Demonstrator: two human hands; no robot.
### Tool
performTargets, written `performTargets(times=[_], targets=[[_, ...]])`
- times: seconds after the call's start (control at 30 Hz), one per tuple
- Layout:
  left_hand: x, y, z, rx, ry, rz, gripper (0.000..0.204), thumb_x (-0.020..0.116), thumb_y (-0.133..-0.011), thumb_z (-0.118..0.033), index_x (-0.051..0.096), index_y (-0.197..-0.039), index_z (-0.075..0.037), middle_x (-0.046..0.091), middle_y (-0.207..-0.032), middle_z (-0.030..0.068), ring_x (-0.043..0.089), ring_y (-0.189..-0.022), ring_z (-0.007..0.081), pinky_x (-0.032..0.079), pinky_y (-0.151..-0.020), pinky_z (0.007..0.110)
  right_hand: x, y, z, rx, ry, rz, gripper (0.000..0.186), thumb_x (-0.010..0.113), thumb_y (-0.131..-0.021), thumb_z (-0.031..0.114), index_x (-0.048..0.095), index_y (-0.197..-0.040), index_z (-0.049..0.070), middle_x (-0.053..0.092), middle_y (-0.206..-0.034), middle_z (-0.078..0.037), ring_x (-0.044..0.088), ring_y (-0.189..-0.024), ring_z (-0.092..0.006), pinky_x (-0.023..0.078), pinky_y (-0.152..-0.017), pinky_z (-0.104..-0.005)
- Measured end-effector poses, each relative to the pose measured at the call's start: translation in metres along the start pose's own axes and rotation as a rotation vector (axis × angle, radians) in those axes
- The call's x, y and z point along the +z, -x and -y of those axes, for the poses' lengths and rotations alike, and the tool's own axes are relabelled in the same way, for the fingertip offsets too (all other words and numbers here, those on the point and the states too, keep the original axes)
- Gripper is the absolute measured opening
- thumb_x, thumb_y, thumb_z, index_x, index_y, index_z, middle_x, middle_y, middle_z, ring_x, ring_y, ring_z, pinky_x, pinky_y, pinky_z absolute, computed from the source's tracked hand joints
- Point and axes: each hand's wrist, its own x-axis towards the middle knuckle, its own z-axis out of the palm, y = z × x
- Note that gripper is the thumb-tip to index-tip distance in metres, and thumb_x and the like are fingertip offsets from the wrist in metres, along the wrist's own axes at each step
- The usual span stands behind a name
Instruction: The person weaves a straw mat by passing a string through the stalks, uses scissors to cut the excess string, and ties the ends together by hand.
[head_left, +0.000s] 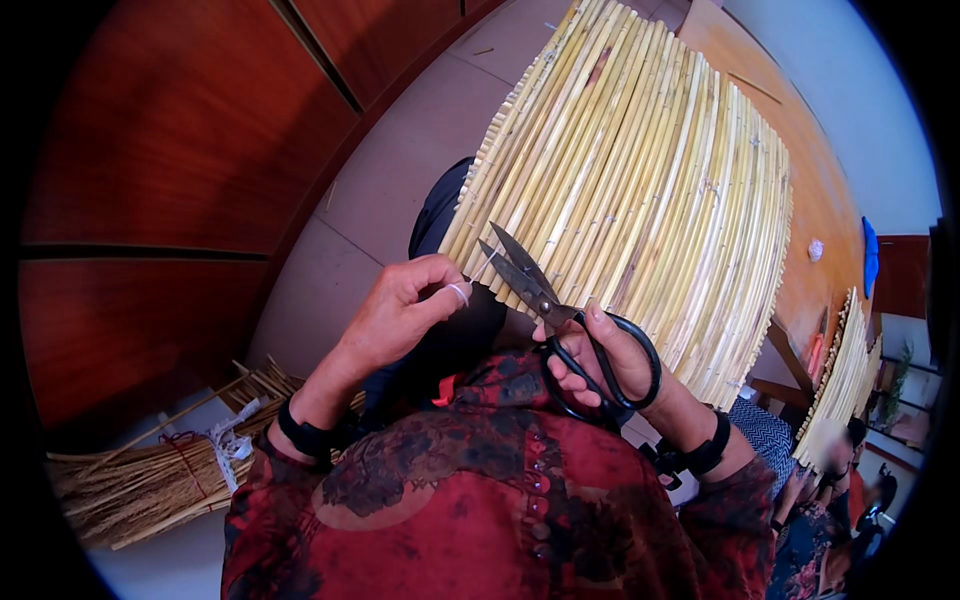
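Note:
A mat of pale reed stalks (pixel 620 170), bound side by side, lies across my lap and the table. My left hand (pixel 405 305) is closed near the mat's near left corner, pinching a white string (pixel 483 266) that wraps around a finger and stretches toward the mat's edge. In my right hand (pixel 610 355) is a pair of black-handled scissors (pixel 540 288), with fingers through the loops. The scissor blades stand slightly apart, their tips beside the taut string.
Bundled dry reeds (pixel 150 480) tied with string lie at lower left. Reddish wooden panels (pixel 180 130) line the left. On the orange-brown table (pixel 815 190) are a small pink-white ball (pixel 816 250) and a blue object (pixel 870 255). At far right, another person (pixel 825 500) sits by a second mat (pixel 838 370).

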Motion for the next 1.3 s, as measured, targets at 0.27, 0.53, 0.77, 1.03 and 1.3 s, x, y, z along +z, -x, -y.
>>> performTargets(times=[0.27,0.53,0.77,1.03,1.3], targets=[[0.009,-0.004,-0.009,0.144,-0.251,0.042,0.012,0.055,-0.083,-0.010,0.056,-0.078,0.001,0.051,-0.069,0.0079,0.051,-0.066,0.0170,0.042,-0.063,0.028,0.003,-0.002,0.002,-0.036,0.099,0.008,0.057,0.036,-0.092,0.054,0.047,-0.112,0.002,0.054,-0.069,-0.005,0.045,-0.049,-0.0076,0.037,-0.038,-0.0198],[-0.001,-0.001,-0.009,0.118,-0.210,-0.091,0.007,0.055,-0.080,-0.005,0.056,-0.077,0.001,0.054,-0.073,0.0047,0.052,-0.071,0.0126,0.040,-0.066,0.026,-0.002,-0.001,0.004,-0.024,0.079,0.027,0.056,0.036,-0.092,0.053,0.047,-0.114,0.003,0.053,-0.066,-0.004,0.041,-0.044,-0.0065,0.034,-0.037,-0.0182],[0.016,-0.013,-0.007,0.246,-0.324,0.040,0.009,0.056,-0.081,-0.007,0.055,-0.077,0.000,0.053,-0.071,0.0059,0.051,-0.068,0.0155,0.040,-0.062,0.028,0.000,-0.009,0.004,-0.021,0.056,-0.004,0.058,0.037,-0.091,0.055,0.048,-0.114,0.003,0.050,-0.063,-0.003,0.041,-0.044,-0.0064,0.033,-0.035,-0.0183],[0.015,-0.017,-0.010,0.183,-0.253,0.068,0.010,0.057,-0.080,-0.008,0.055,-0.077,0.001,0.053,-0.073,0.0050,0.050,-0.069,0.0133,0.039,-0.064,0.027,0.002,0.000,0.010,-0.005,0.164,-0.003,0.056,0.042,-0.090,0.053,0.049,-0.112,0.003,0.047,-0.062,-0.002,0.041,-0.045,-0.0049,0.032,-0.037,-0.0175],[0.003,-0.012,-0.006,0.122,-0.005,0.048,0.010,0.056,-0.081,-0.007,0.056,-0.076,0.002,0.054,-0.075,0.0022,0.050,-0.073,0.0085,0.040,-0.066,0.023,0.006,0.010,0.058,0.121,0.411,0.004,0.066,0.040,-0.085,0.063,0.052,-0.104,0.002,0.050,-0.062,-0.002,0.045,-0.042,-0.0081,0.036,-0.038,-0.0195]])
